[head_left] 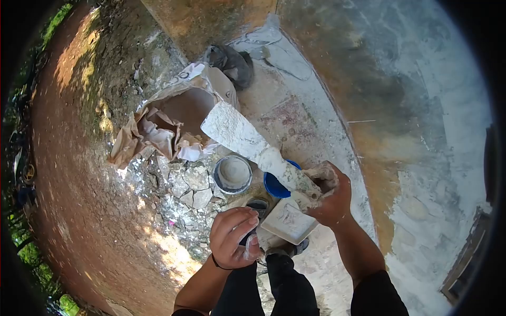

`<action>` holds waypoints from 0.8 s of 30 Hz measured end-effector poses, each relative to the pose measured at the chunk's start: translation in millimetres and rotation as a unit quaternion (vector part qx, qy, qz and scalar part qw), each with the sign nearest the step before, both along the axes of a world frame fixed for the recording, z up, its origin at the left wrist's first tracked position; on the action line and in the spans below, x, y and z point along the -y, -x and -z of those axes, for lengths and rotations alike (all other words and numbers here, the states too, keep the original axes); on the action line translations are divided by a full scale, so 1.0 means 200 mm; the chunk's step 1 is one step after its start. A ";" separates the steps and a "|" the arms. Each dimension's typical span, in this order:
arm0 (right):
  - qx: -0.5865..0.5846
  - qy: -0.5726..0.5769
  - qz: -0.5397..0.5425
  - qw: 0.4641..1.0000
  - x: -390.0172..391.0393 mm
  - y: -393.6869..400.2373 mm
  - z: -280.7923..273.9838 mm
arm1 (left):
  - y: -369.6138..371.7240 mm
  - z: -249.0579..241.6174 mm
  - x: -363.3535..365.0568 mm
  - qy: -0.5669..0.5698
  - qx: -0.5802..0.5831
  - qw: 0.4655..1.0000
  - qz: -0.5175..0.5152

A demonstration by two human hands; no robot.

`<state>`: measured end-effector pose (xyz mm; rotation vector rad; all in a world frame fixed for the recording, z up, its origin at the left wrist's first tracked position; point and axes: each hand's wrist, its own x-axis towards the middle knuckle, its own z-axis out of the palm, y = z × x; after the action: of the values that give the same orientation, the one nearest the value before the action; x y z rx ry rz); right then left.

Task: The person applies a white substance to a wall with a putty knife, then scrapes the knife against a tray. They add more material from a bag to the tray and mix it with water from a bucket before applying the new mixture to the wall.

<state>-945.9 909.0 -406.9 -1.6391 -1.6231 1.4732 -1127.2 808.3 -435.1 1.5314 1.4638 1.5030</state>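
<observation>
My right hand (332, 196) is closed around the handle of a wide putty knife (237, 131). White powdery plaster coats its blade and handle, and the blade points up and left toward an opened paper sack (192, 108). Just below this grip is a square, pale, plaster-smeared plate (289, 221), its upper corner overlapping the hand; I cannot tell whether my fingers hold it too. My left hand (234, 237) is raised in front of my legs, fingers curled with a gap to the thumb and nothing visible between them. White residue marks its fingertips.
A round tub (233, 175) with pale residue stands on broken paving. Beside it, a blue bucket (282, 181) is partly hidden behind the putty knife. A dark bag (232, 66) lies behind the sack. A patchily plastered wall (416, 131) rises on the right; bare soil (79, 210) stretches left.
</observation>
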 end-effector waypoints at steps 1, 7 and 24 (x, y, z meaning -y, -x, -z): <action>0.002 -0.007 -0.020 1.000 -0.05 0.08 0.03 | 0.06 -0.01 0.02 -0.007 0.002 1.000 -0.020; 0.235 -0.008 -0.121 0.964 -0.33 0.56 0.18 | 0.26 0.00 0.18 0.051 0.005 0.997 -0.060; 0.266 0.144 0.224 0.926 0.60 -0.78 0.91 | -0.49 0.74 0.40 0.302 0.004 0.936 0.182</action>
<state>-790.6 789.5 -588.1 -2.5445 -1.1587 1.1198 -1029.0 728.1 -582.3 1.3073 1.3669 0.7447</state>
